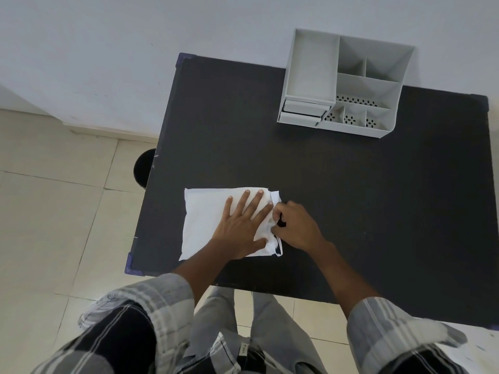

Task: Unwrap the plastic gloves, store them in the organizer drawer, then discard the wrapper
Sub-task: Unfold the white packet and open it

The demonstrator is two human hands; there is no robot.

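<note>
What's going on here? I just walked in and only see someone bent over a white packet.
A person is opening a white wrapper on the black table. The left hand lies flat on it, pinning it down, while the right hand pinches its right edge. No gloves are visible yet. The grey organizer stands at the table's far side, and a dark round bin shows beside the table.
</note>
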